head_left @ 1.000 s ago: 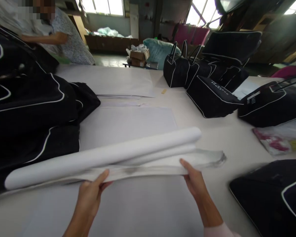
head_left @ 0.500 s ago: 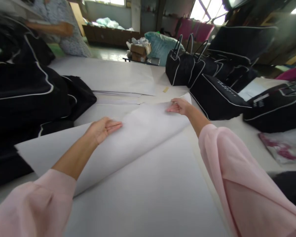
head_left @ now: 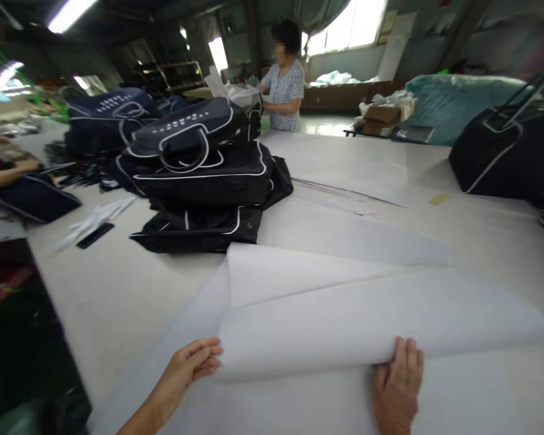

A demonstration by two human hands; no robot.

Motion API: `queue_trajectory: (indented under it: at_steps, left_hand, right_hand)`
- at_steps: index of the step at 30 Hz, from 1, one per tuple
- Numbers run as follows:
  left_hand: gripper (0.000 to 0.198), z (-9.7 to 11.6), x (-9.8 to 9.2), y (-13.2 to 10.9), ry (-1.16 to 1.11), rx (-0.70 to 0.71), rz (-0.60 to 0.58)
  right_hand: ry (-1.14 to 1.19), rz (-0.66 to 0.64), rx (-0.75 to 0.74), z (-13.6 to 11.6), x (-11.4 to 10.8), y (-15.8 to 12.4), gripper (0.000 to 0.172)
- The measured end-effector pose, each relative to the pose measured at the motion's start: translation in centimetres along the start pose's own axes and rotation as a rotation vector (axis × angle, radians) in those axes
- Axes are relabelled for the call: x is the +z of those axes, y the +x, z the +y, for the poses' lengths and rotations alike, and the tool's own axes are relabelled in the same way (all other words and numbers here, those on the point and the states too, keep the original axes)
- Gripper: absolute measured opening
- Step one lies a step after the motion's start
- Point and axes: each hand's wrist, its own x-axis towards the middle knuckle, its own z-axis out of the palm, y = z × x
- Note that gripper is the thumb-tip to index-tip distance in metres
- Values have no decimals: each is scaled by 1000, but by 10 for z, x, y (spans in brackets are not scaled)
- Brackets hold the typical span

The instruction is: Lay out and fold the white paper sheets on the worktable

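A large white paper sheet [head_left: 344,320] lies folded over on the white table [head_left: 118,290] in front of me. My left hand [head_left: 193,365] rests at the left end of the fold, fingers pinched on the paper's edge. My right hand [head_left: 396,393] lies flat on the sheet at the fold's lower edge, fingers stretched out and pressing down. More white sheets [head_left: 353,163] lie spread farther back.
A stack of black bags with white piping [head_left: 204,175] stands to the left of the paper. Another black bag [head_left: 508,151] sits at the right. A person in a patterned top [head_left: 283,84] works at the far end. A dark phone [head_left: 95,234] lies at the left.
My view has swung to the left. Both hands have come back from the far edge of the sheet to its near fold, and the paper is now doubled over.
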Motion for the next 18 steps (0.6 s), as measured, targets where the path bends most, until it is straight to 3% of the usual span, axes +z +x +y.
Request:
queue_trajectory:
  at_steps: [5,8,10,12,15,18]
  left_hand:
    - [28,-63,-79,-41,489,105,310]
    - [29,-99,-101,-60,540,208,371]
    - [36,-119,-106,-68,558,313,347]
    - [44,-132,-108,-72,636,442,270]
    - [51,-139,-116,-71,732,564,157]
    - [49,-138,-134,-70,657,561,95]
  right_hand:
    - [-24,-109,76,-22,-17,-22,82]
    - [-81,-318,207,-30,-21,-42,91]
    - [-131,-441,181,-47,-21,-64,86]
    - [-194,-515,28,-81,-19,-91,68]
    - [-305,-562,-278,-164,-11,-137,48]
    - [-455,-547,-381,-247,2,-174,34]
